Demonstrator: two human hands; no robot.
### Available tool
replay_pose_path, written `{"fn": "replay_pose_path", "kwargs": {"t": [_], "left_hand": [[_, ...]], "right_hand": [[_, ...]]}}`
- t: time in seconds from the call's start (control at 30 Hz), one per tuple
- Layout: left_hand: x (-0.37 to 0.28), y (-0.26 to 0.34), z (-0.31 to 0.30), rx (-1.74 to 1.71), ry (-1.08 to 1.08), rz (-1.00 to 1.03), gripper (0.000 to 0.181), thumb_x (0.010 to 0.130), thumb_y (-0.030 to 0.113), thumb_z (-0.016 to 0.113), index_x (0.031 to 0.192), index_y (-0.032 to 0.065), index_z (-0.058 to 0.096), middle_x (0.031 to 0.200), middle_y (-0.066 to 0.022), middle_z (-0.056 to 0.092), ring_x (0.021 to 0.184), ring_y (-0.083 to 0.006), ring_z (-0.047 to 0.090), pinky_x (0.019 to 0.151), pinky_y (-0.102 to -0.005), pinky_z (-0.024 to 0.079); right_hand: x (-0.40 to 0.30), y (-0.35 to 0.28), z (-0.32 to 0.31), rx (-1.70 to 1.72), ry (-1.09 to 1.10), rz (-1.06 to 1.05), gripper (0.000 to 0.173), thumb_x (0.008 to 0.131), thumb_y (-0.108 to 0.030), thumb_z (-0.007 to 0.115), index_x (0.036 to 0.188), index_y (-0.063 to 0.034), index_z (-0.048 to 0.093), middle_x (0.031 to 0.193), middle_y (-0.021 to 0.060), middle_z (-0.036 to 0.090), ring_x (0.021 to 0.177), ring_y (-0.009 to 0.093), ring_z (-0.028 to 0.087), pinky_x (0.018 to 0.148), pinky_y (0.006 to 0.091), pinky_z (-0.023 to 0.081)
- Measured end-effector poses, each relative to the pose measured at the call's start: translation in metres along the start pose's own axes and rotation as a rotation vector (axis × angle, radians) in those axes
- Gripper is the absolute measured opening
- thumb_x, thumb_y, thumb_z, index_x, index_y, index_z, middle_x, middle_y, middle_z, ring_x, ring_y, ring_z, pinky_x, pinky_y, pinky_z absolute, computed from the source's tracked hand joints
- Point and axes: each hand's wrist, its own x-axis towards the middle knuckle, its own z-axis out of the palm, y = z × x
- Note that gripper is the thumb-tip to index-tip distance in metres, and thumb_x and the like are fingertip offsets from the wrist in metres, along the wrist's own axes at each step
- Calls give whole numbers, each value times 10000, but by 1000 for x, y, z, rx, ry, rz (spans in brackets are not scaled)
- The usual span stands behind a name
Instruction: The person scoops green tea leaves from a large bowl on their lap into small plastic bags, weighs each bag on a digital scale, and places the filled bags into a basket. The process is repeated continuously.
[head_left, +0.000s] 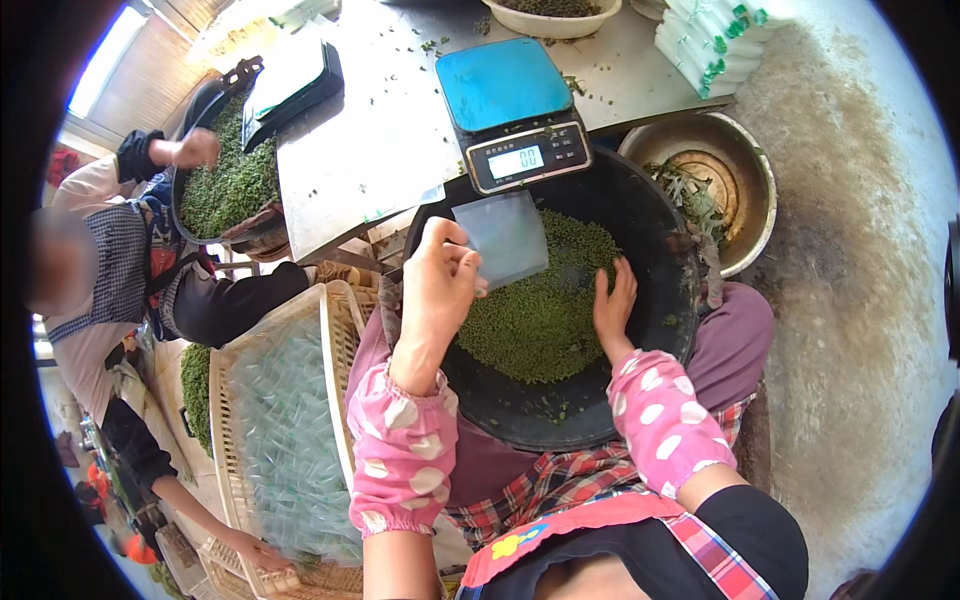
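Pinched in my left hand (442, 281) is a small translucent plastic bag (504, 236), which hangs flat above a heap of small green berries (536, 322) that look like green peppercorns. They lie in a wide black tub (517, 420) between my knees. My right hand (616, 300) rests at the heap's right side, fingers spread and nothing gripped; whether its fingertips are under the berries I cannot tell. Just beyond the tub stands a digital scale (529, 154) with a blue platform (502, 82) and a lit display; nothing lies on the platform.
A metal table (360, 157) bears a pale bowl (559, 24) and bundled plastic bags (712, 45). Right of the tub sits a metal basin (757, 217) with leaves. At left are a crate (217, 420) of filled clear bags (289, 442) and a co-worker (112, 232) beside another berry tub (232, 172).
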Motion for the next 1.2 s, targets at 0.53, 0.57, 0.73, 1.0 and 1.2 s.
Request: {"fn": "replay_pose_path", "kwargs": {"t": [0.53, 0.57, 0.73, 1.0, 1.2], "left_hand": [[5, -1, 19, 238, -75, 222, 259, 843, -81, 631, 1096, -40, 663, 900, -68, 658, 599, -82, 603, 553, -216, 477], [3, -5, 19, 248, -55, 229, 301, 823, -91, 607, 1109, -15, 663, 932, -89, 654, 682, -156, 631, 613, -250, 495], [11, -24, 23, 415, 35, 339, 393, 752, -111, 524, 1071, 38, 699, 1041, -147, 650, 880, -277, 677, 764, -324, 526], [13, -72, 40, 551, -82, 106, 190, 768, 2, 581, 884, 32, 728, 812, -186, 694, 795, -355, 692, 750, -410, 553], [12, -66, 48, 377, -239, 78, 250, 766, -11, 563, 1000, -39, 648, 738, -242, 650, 728, -345, 695, 655, -395, 522]], "right_hand": [[-94, -137, 49, 1060, -984, 1020, 384, 882, -338, 647, 1149, -62, 648, 1056, 127, 673, 967, 281, 659, 885, 393, 534], [-88, -136, 42, 1287, -1042, 1452, 367, 901, -336, 621, 1131, -52, 654, 1004, 122, 693, 908, 264, 683, 873, 380, 546], [-59, -109, 15, 1774, -1073, 1510, 432, 953, -469, 554, 1020, -55, 655, 950, 122, 685, 819, 292, 671, 523, 346, 545], [47, -171, -75, 1987, -685, 983, 423, 988, -474, 475, 1001, -89, 649, 966, 153, 663, 882, 296, 658, 695, 417, 589], [72, -208, -71, 1711, -479, 450, 433, 1035, -459, 402, 1089, -70, 583, 1094, 90, 614, 1030, 226, 635, 934, 369, 501]]}}
